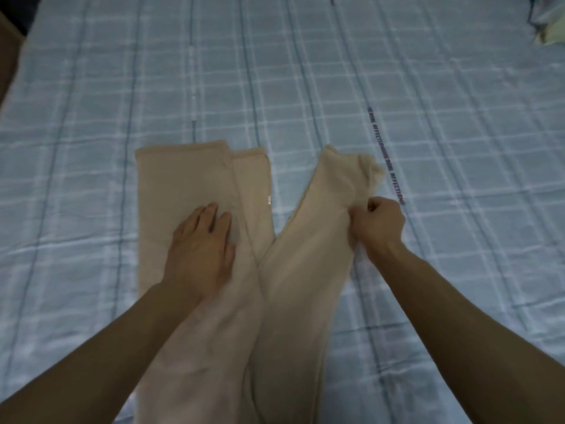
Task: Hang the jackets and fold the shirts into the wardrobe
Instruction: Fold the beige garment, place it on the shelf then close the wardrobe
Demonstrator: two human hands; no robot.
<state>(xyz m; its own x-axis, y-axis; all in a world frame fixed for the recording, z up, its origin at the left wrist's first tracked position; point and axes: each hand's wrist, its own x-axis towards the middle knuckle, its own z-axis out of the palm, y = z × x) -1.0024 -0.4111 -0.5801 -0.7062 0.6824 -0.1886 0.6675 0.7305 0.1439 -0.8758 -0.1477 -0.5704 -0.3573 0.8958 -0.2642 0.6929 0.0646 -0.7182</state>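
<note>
A beige garment (214, 270) lies on the bed (428, 270), its two long parts splayed apart. The left hand (200, 255) presses flat on the left part with straight fingers; the right hand (377, 224) pinches the right part's edge. A pale bundle (550, 26) sits far beyond the garment, in the bed's corner.

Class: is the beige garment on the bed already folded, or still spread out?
Still spread: the beige garment lies lengthwise in a V on the bed, left hand pressing flat, right hand gripping fabric.

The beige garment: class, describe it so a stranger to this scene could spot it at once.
A blue checked bedsheet fills the view. On it lies the beige garment, two long panels meeting in a V. It is the only plain, unpatterned cloth, with the left hand flat on it and the right hand pinching it.
</note>
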